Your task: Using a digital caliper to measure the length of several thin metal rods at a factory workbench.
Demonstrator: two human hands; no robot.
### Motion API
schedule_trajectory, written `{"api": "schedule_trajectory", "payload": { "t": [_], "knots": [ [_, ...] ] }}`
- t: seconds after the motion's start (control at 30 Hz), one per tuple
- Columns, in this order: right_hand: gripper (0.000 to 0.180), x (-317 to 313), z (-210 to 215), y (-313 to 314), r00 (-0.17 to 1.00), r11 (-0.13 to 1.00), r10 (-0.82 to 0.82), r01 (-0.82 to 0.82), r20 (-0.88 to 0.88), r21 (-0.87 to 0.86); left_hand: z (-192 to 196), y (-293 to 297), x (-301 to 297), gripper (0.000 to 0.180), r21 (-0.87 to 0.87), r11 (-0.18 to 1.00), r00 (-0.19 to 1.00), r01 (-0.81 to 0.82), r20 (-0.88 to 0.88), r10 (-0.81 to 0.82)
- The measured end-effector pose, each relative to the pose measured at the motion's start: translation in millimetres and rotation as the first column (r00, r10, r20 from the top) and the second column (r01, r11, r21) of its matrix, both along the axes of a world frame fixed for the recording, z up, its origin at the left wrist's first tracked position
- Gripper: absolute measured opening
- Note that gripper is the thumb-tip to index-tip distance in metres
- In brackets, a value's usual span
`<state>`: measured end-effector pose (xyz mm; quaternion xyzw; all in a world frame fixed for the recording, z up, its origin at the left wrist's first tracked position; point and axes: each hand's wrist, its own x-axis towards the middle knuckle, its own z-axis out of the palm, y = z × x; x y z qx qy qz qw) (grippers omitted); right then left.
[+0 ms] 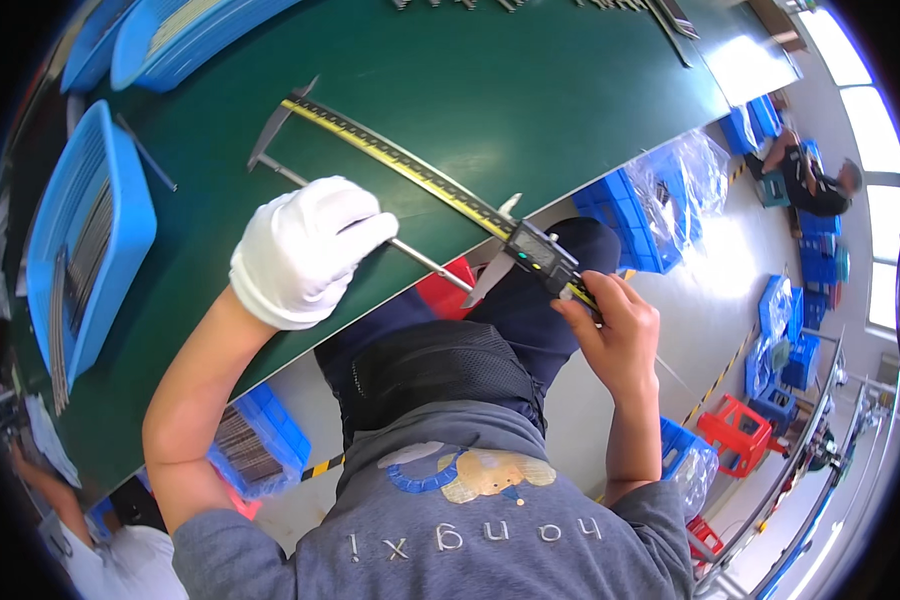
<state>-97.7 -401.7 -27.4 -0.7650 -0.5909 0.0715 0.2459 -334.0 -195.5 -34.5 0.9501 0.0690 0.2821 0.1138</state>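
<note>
My left hand (pixel 305 250), in a white glove, is closed around a thin metal rod (pixel 417 257) over the green table's near edge. The rod slants from upper left to lower right between the jaws of a digital caliper (pixel 400 165). One jaw is by the rod's far end, the other by its near end; whether both touch cannot be made out. My bare right hand (pixel 615 325) grips the caliper near its display, thumb and fingers on the lower right end. The caliper's long yellow-and-black scale stretches over the green table (pixel 530 110).
A blue basket (pixel 130 210) of metal rods stands at the table's left, with a loose rod (pixel 148 155) beside it. Another blue basket (pixel 140 50) is farther back. Blue crates (pixel 635 215) wrapped in plastic, a red stool (pixel 738 435) and a seated person (pixel 815 180) are at right.
</note>
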Motion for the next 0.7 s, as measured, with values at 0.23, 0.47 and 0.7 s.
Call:
{"api": "schedule_trajectory", "payload": {
  "t": [0.23, 0.47, 0.7],
  "knots": [
    [0.031, -1.2, 0.9, -0.3, 1.0, 1.0, 0.024, -0.024, -0.002, -0.01, 7.4, -1.7, 3.6, 0.033, -0.092, 0.993, 0.997, 0.072, 0.001, -0.072],
    [0.041, -3.9, 6.2, -0.1, 0.999, 0.999, 0.022, -0.021, 0.027, -0.032, 9.3, -4.2, 4.9, 0.034, -0.084, 0.996, 0.999, 0.033, -0.019, -0.035],
    [0.04, -4.7, 5.0, 0.2, 1.0, 0.999, 0.01, -0.009, 0.011, -0.05, 5.1, 1.9, 2.2, 0.031, 0.011, 0.999, 0.999, 0.031, -0.032, -0.03]
  ]
}}
